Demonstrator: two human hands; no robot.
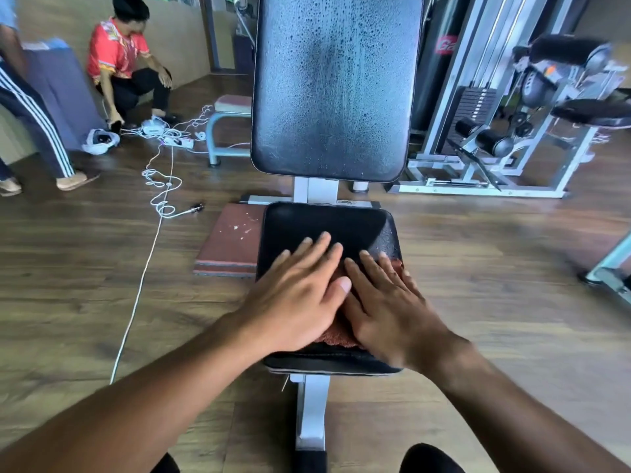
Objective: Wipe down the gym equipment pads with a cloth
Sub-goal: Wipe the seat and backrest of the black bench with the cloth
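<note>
Two bare forearms reach forward from the bottom edge. Both palms lie flat, fingers spread, on a reddish-brown terry cloth [336, 331] that sits on the near half of the black padded vinyl seat pad [327, 223]. Left hand [300, 295] covers the cloth's left part; right hand [386, 302] covers its right part, thumbs touching or nearly so. Neither hand is clenched; each presses down open, nothing grasped. Cloth shows only between and below the hands, and at the seat's right edge beside the right fingertips.

Surface: seat pad dry-looking, mounted on a white metal frame [312, 411]. Upright black backrest pad [334, 87] beyond it is beaded with droplets.

Room: wood-plank floor [85, 268], one red-brown rubber floor tile [228, 244] touching the seat's left side, one white cable [150, 247] trailing across the floor, one grey weight-stack machine [495, 124] at right. Pads on this bench: 2. Other persons: 2, far left.
</note>
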